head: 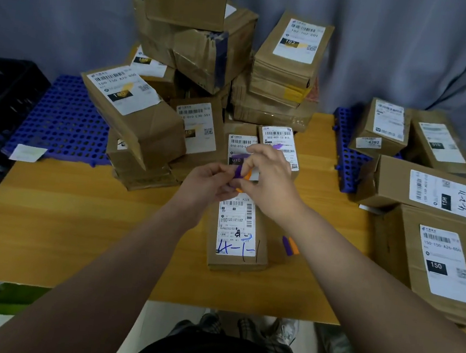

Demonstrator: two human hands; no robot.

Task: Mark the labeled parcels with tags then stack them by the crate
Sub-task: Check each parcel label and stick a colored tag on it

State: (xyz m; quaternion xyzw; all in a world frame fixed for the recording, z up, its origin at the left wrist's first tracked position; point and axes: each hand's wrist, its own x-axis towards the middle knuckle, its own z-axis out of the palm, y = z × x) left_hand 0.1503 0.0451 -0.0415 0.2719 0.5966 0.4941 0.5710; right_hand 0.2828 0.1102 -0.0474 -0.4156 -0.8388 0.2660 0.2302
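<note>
Both bare forearms reach forward over the wooden table (78, 217), and the hands meet above its middle. The left hand (211, 184) and right hand (271, 180) pinch a small bunch of purple and orange tags (239, 173) between thumbs and fingertips, the strips mostly hidden by fingers. Directly beneath lies a long parcel (237, 234), label up, its length running away from the person. Two loose tags (290, 245) lie just beside it, pointing the same way. A black crate (1, 100) stands far left, its contents unclear.
</note>
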